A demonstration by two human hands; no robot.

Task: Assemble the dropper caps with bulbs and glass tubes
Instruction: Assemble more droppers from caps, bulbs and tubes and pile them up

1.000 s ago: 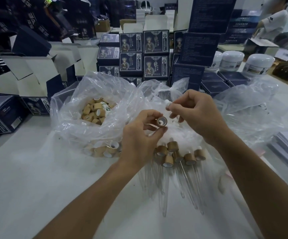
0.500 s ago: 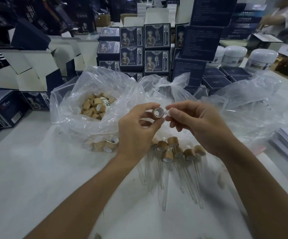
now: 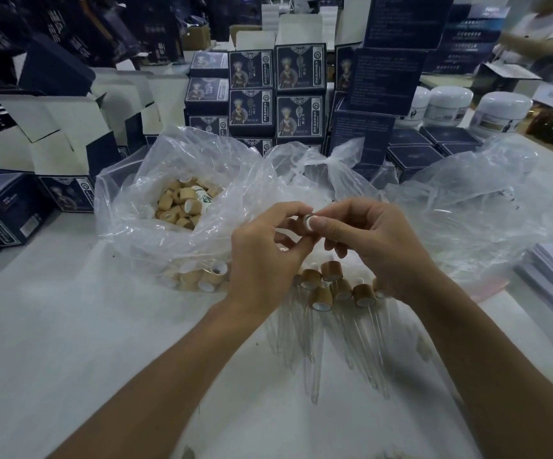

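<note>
Bulb-fitting looks to be the step in hand: the left hand (image 3: 265, 260) pinches a bamboo dropper cap (image 3: 305, 221) between thumb and fingertips, held above the table (image 3: 69, 342) in front of the plastic bag of loose caps (image 3: 182, 207). The right hand (image 3: 367, 246) pinches a small white part, probably the rubber bulb (image 3: 314, 223), against the cap's open end. The cap's short axis lies roughly level, its opening turned toward the right hand. Next, I judge, the bulb needs pressing squarely through the ring, then a glass tube. Finished droppers (image 3: 324, 293) lie below the hands, tubes pointing toward the person.
</note>
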